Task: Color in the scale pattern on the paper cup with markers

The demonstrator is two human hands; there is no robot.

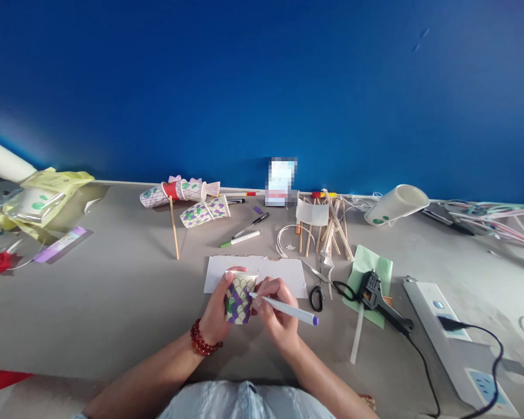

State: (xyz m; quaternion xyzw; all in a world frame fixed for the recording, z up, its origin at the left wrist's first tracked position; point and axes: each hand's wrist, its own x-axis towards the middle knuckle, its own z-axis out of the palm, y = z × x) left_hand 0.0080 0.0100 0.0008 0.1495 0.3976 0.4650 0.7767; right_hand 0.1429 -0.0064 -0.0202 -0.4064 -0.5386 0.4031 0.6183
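My left hand [216, 311], with a red bead bracelet on the wrist, is wrapped round a small paper cup [239, 299] patterned with purple and green scales. My right hand [276, 308] grips a white marker with a purple end [288, 310], its tip touching the cup's side. Both hands sit over the grey table near its front edge, just in front of a white sheet of paper [283, 272].
Decorated cups joined in a row on a stick [179, 193] lie at the back. Pens [241, 237], wooden sticks [327, 227], scissors [317, 297], a glue gun [375, 297] on green paper, a power strip [454, 337], a tipped white cup [395, 205] and a yellow bag [43, 195] lie around.
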